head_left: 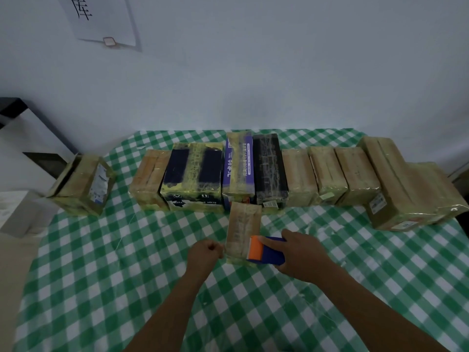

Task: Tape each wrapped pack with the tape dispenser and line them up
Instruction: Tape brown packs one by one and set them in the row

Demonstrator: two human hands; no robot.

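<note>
A narrow tan wrapped pack [242, 229] lies on the green checked tablecloth [127, 275], in front of the row. My right hand [302, 255] grips the blue and orange tape dispenser [264, 251], whose orange end lies against the pack's near right part. My left hand [205, 252] is curled at the pack's near left edge; whether it pinches the edge is unclear. Behind stands a row of several taped packs [253, 171], tan, dark blue, purple and black.
A separate taped box [81, 184] sits at the table's left edge. Two larger tan boxes [406, 189] end the row at the right. A white wall with a paper sign [101, 19] is behind; white furniture [17, 212] stands left of the table.
</note>
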